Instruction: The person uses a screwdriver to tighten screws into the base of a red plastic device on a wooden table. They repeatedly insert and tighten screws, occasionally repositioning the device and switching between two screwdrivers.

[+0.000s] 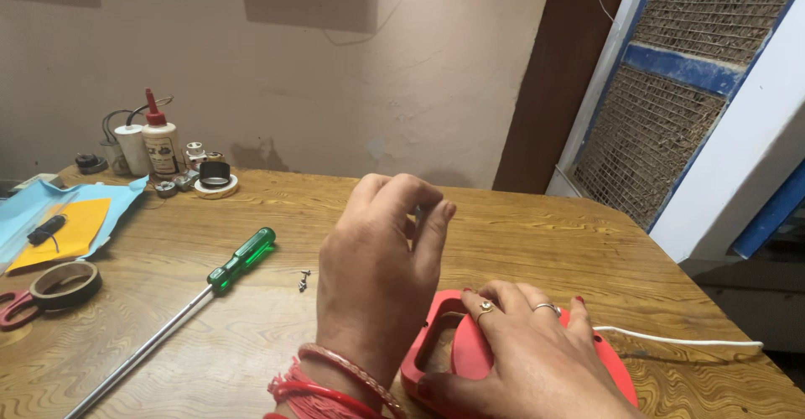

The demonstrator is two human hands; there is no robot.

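Observation:
My right hand [524, 352] lies flat on a red plastic housing [423, 352] at the table's front edge and holds it down; two of its fingers wear rings. A white cord [679, 340] runs from the housing to the right. My left hand [377, 268], with red bangles at the wrist, hovers just above and left of the housing. Its fingertips are pinched together, and whether something small sits between them is hidden. A green-handled screwdriver [241, 260] lies to the left of this hand, and small dark screws [303, 281] rest between the two.
On the wooden table [537, 234], a tape roll [65, 285] and red-handled scissors [12, 308] lie at the left edge. A blue sheet with orange paper [71, 226], a glue bottle [161, 144], a white cylinder [132, 149] and black tape [215, 174] stand at the back left. A mesh-sided cooler [671, 109] stands to the right.

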